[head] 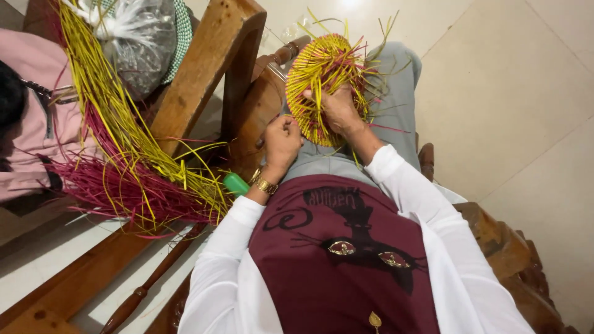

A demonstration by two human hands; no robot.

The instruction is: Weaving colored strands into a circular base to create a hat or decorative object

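Right hand (339, 110): closed on the woven disc (322, 86), fingers pressed into its lower centre, thumb side toward the wearer. Left hand (282, 141): closed in a fist just beside the disc's lower left edge; it appears to pinch a strand, but the strand itself is too fine to confirm. A gold watch (265, 184) sits on the left wrist.

The disc rests over the person's lap, on grey trousers (396, 93), tilted up toward the camera. One disc is counted. It is an oval weave of yellow strips with red ones worked in; its long axis runs from upper right to lower left. Loose strand ends stick out around the whole rim, longest at the top and right.

Clearance: on the left the disc lies close to the wooden chair arm (223, 55), with little room on that side. To the right and above, open tiled floor (507, 93) gives free room.

Further out, one large bundle of strips (124, 167), yellow over magenta, hangs across the chair arm, its length running from upper left down to lower right. One green cylindrical object (236, 184) lies at the bundle's lower end, near the left wrist. One clear plastic bag (139, 40) sits above the bundle. A pink bag (37, 117) is at the far left edge.
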